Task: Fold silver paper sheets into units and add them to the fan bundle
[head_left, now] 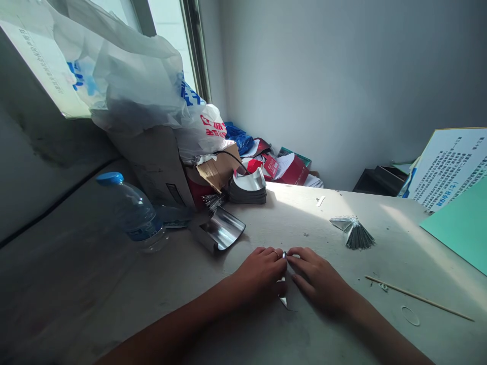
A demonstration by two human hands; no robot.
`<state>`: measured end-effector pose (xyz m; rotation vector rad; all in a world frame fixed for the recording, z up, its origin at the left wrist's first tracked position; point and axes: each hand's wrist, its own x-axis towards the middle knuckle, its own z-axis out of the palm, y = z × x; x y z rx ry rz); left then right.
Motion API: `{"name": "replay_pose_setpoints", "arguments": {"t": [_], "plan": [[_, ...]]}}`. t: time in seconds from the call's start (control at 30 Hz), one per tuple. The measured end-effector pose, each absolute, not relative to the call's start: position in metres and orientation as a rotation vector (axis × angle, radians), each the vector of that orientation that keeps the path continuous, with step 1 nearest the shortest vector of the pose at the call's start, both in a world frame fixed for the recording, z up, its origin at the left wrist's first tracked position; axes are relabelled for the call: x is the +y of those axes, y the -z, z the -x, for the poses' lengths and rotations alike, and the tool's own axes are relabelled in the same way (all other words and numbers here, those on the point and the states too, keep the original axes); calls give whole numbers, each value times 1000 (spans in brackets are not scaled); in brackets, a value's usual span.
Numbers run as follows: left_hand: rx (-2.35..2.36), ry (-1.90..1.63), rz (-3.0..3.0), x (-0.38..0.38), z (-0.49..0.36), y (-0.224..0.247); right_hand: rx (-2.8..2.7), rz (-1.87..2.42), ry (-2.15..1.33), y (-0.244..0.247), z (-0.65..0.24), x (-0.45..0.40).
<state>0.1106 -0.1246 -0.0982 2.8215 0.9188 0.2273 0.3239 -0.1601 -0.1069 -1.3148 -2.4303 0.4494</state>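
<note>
My left hand (pixel 256 271) is closed around a narrow silver foil strip (pixel 283 302), whose pointed lower end shows below the fingers. At the strip's top end, the fingertips of my right hand (pixel 321 279) pinch its edge, close against the left fingers. Most of the strip is hidden by my hands. Ahead and to the left lie curled silver foil sheets (pixel 225 230), with a thick stack of foil sheets (pixel 248 188) behind them. Off to the right sits a fan-shaped bundle of folded silver foil (pixel 353 233).
On the right lie a thin wooden stick (pixel 422 298), a pale rubber band (pixel 410 316) and a green sheet (pixel 462 223). A water bottle (pixel 137 218) stands left, before a cardboard box (pixel 152 162) topped with plastic bags (pixel 137 76). Red packets (pixel 291 170) lie beyond the table's far edge.
</note>
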Motion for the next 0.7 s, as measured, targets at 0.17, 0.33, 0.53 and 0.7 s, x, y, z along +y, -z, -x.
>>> {"name": "replay_pose_setpoints", "arguments": {"t": [0.17, 0.33, 0.53, 0.7], "plan": [[900, -141, -2724, -124, -108, 85, -2347, 1241, -503, 110, -324, -159], [952, -106, -2689, -124, -108, 83, -2356, 1196, -520, 110, -323, -158], [958, -133, -2699, -124, -108, 89, -2394, 1216, -514, 109, -325, -160], [972, -97, -2710, -124, -108, 89, -2409, 1213, -502, 107, -325, -160]]}}
